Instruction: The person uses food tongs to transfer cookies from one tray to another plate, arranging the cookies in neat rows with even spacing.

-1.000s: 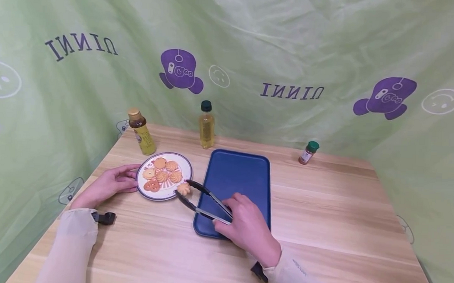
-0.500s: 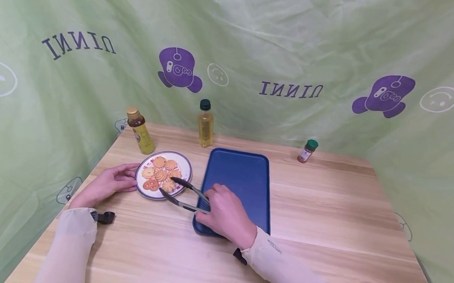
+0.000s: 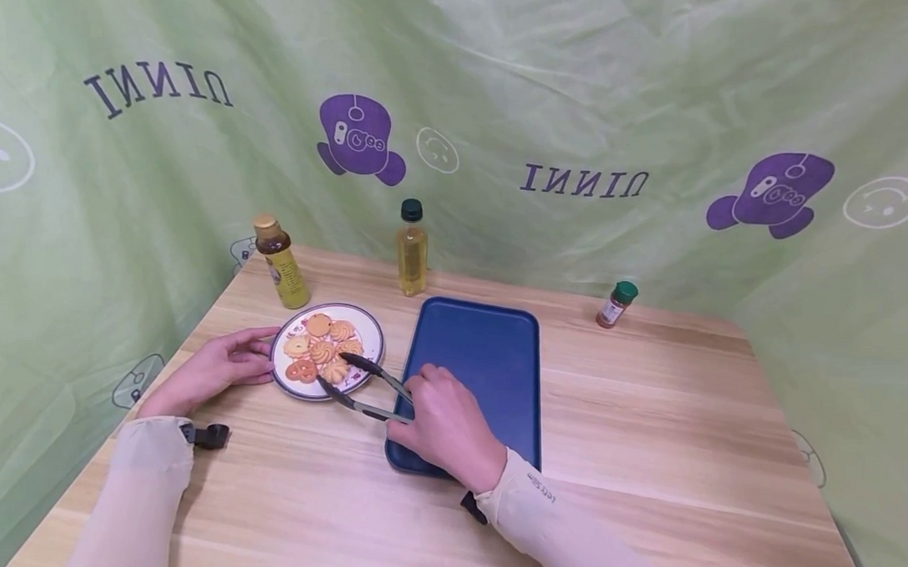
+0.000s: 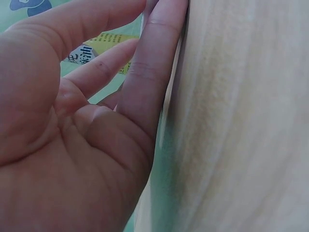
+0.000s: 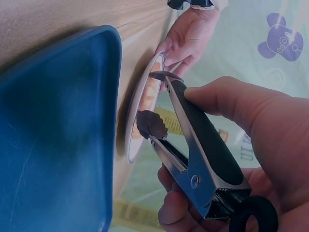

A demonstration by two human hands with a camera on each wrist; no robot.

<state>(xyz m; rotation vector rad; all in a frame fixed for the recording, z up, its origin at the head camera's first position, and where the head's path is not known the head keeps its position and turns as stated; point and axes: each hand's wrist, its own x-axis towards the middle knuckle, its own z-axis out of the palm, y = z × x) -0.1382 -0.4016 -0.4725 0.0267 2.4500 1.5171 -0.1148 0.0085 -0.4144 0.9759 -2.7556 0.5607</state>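
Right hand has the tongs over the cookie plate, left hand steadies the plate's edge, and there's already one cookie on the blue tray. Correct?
Not quite: the blue tray holds no cookie, as the head view shows. The rest stands: the right hand holds the tongs over the cookie plate, and the left hand rests at the plate's edge.

Light wooden plank-grained worktop (image 3: 644,424), pale and evenly lit. Behind and at both sides, creased pale green fabric backdrop (image 3: 581,88) printed with purple cartoon figures (image 3: 360,140), white smiley outlines and dark mirrored lettering (image 3: 583,181).
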